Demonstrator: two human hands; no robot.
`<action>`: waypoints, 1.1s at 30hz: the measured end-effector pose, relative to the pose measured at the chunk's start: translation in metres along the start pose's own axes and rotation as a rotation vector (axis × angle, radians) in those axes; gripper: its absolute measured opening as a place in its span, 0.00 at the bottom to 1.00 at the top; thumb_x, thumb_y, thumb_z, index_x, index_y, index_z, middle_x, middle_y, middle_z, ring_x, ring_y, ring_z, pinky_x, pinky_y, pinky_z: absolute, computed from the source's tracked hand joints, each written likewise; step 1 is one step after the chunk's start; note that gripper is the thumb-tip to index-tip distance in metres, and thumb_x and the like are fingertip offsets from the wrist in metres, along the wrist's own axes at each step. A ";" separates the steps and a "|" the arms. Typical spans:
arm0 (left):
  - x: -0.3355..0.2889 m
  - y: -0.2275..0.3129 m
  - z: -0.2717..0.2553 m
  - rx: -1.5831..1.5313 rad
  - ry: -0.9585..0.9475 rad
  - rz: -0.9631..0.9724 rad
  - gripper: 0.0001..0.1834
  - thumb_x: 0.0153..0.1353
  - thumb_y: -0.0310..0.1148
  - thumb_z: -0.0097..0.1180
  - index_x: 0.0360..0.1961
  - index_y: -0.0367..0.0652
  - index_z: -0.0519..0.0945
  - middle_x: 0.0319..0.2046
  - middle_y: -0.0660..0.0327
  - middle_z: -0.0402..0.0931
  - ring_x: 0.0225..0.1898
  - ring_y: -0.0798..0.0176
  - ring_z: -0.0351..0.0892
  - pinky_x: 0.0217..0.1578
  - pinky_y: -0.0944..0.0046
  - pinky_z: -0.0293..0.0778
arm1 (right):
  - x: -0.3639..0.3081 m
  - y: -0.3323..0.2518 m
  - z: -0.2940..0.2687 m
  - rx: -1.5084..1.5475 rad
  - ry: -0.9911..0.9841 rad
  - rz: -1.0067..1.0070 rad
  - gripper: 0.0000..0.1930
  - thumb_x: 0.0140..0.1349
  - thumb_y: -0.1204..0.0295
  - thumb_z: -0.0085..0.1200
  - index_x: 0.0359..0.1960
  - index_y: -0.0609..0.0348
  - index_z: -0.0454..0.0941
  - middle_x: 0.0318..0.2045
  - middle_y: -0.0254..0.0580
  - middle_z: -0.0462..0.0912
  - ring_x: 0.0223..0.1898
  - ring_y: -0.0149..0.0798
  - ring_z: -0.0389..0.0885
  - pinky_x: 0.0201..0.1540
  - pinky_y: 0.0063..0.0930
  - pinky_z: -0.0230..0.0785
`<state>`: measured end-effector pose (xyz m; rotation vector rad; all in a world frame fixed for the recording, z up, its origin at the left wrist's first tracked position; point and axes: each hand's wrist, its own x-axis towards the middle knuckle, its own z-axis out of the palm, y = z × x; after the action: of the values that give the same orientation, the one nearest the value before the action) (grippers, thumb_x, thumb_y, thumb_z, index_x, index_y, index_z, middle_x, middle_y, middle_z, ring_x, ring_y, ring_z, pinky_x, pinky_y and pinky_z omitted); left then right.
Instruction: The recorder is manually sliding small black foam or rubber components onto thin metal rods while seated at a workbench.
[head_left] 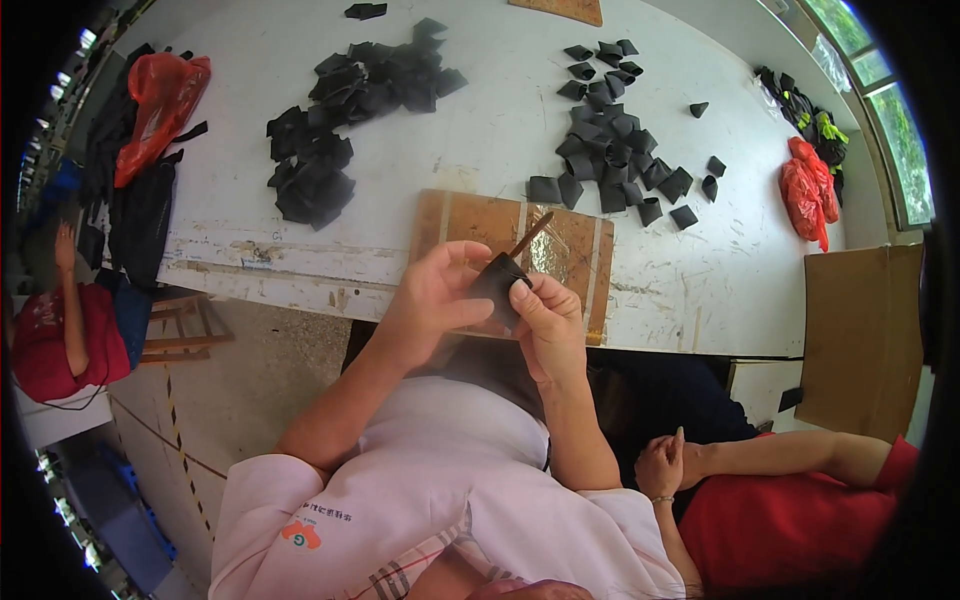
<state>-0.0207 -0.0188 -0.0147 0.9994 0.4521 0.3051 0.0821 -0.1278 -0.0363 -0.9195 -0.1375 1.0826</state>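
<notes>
A small black fabric-like piece [497, 291] is held between my two hands, over the near edge of the table. My right hand [548, 318] pinches it, thumb on top, from the right side. On its left side, my left hand [432, 300] has its thumb and fingertips curved about the piece. A thin brown stick [533, 233] slants up and right from the top of the black piece; its lower end is hidden there. Beneath the hands lies a brown wooden board [455, 218] with strips of clear tape.
Loose flat black pieces [310, 180] are heaped at left; folded black pieces [612, 145] lie scattered at right. Red plastic bags [165, 105] sit near both table ends. A cardboard box [862, 340] stands at right. Close on my right is a person's red-sleeved arm [790, 458].
</notes>
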 end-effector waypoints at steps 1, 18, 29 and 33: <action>-0.005 -0.002 0.005 -0.163 0.047 -0.015 0.19 0.49 0.23 0.55 0.43 0.35 0.68 0.33 0.59 0.75 0.32 0.69 0.75 0.34 0.71 0.73 | -0.001 -0.001 -0.002 0.003 -0.002 -0.001 0.06 0.57 0.72 0.51 0.31 0.62 0.74 0.25 0.37 0.78 0.24 0.26 0.74 0.28 0.18 0.69; -0.008 -0.022 0.004 0.456 0.276 0.152 0.06 0.49 0.28 0.58 0.25 0.35 0.77 0.18 0.62 0.75 0.21 0.72 0.73 0.22 0.73 0.67 | -0.012 0.002 0.005 -0.943 0.036 -0.583 0.13 0.47 0.73 0.60 0.34 0.65 0.74 0.27 0.40 0.73 0.25 0.32 0.72 0.27 0.22 0.66; -0.002 -0.018 0.012 0.069 0.371 0.177 0.08 0.50 0.16 0.50 0.33 0.34 0.73 0.20 0.63 0.73 0.11 0.81 0.61 0.10 0.81 0.55 | -0.004 0.009 0.010 -1.164 0.216 -0.724 0.05 0.45 0.82 0.53 0.26 0.64 0.76 0.20 0.40 0.72 0.19 0.34 0.71 0.22 0.27 0.65; -0.008 0.004 0.010 -0.330 0.056 -0.108 0.10 0.50 0.16 0.50 0.36 0.35 0.72 0.24 0.64 0.71 0.11 0.81 0.58 0.10 0.81 0.52 | -0.009 -0.013 0.011 -0.319 0.091 -0.164 0.02 0.51 0.80 0.52 0.27 0.65 0.75 0.19 0.31 0.72 0.18 0.24 0.67 0.20 0.16 0.61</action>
<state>-0.0231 -0.0282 -0.0049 0.6435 0.4866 0.2998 0.0806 -0.1307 -0.0175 -1.2199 -0.3116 0.8780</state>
